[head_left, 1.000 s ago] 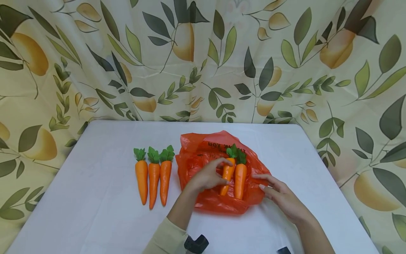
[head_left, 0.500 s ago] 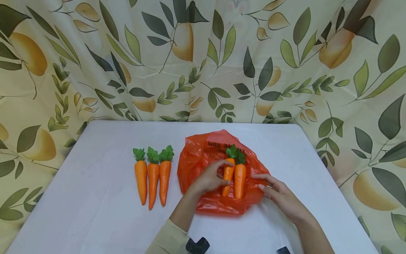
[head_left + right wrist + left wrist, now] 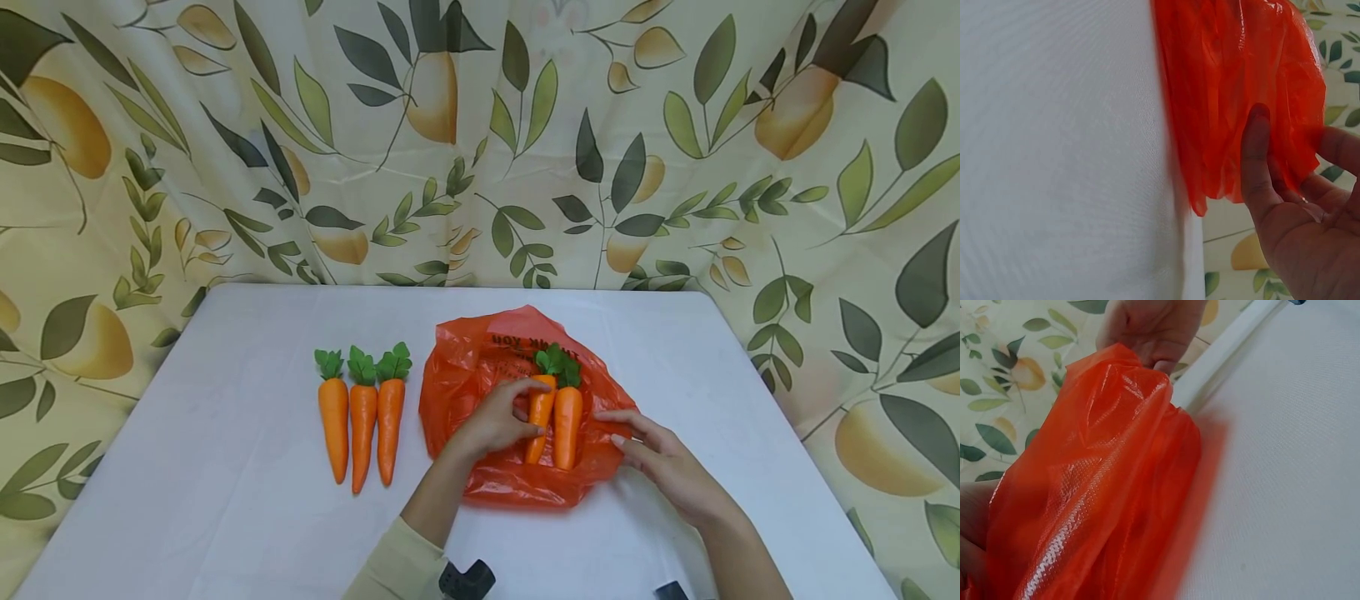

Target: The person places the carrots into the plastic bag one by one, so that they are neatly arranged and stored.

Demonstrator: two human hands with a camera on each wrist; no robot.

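Note:
In the head view, a thin red plastic bag (image 3: 468, 358) lies spread on the table with its mouth open toward the top. Two orange carrots with green leaves are in it. My left hand (image 3: 491, 423) reaches into the bag and pinches the left carrot (image 3: 540, 408) between thumb and fingers. Right beside it lies the other carrot (image 3: 567, 429). At the bag's right edge, my right hand (image 3: 667, 467) holds the plastic; in the right wrist view its thumb (image 3: 1257, 156) lies against the red film, with fingers on the far side. Red plastic hides the held carrot in the left wrist view.
Left of the bag, three more carrots (image 3: 363, 429) lie side by side, leaves toward the back. The white table (image 3: 247, 358) ends at a leaf-patterned curtain (image 3: 480, 200) behind it. A black wrist device (image 3: 467, 579) shows by the left sleeve.
The bag's left side has drawn in a little to the right, and my left hand has shifted slightly the same way with the carrot. My right hand stays at the bag's edge.

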